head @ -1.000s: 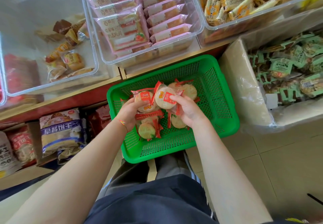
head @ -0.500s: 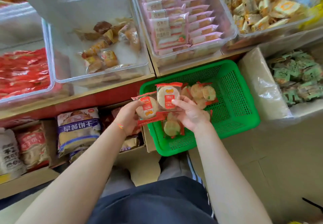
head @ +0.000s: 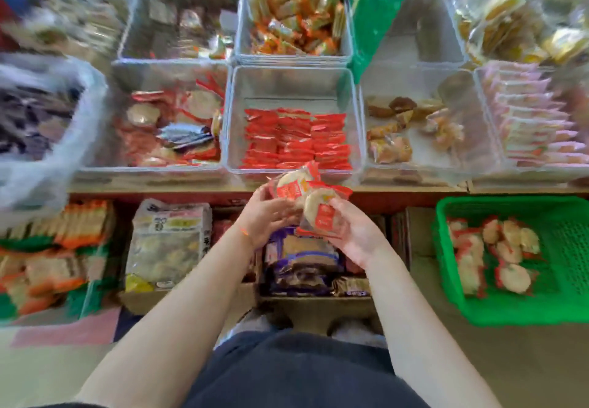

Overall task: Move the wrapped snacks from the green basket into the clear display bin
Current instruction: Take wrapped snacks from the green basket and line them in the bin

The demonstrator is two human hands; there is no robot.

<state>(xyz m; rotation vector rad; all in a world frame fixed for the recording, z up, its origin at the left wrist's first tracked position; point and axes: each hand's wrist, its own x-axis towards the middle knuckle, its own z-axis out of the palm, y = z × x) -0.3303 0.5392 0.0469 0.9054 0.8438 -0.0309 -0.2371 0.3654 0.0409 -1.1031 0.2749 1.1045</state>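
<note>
My left hand [head: 266, 216] and my right hand [head: 355, 232] together hold a small bunch of wrapped snacks [head: 310, 199], round pale cakes in clear wrappers with red-orange ends. They hover just below the front edge of a clear display bin [head: 234, 120] that holds stacked red packets. The bin to its left [head: 116, 127] contains similar round cakes. The green basket [head: 516, 312] stands on the floor at the right with several more wrapped snacks [head: 497, 251] inside.
Rows of clear bins with other snacks fill the shelf, including pink packets [head: 535, 120] at right and brown pastries [head: 404, 127]. A white plastic bag [head: 47, 159] sits at the left. Cardboard boxes of bagged biscuits [head: 169, 242] stand under the shelf.
The view has swung left; the basket now lies far right. Both hands carried the snacks out of the basket, leftward and up to the shelf's front edge.
</note>
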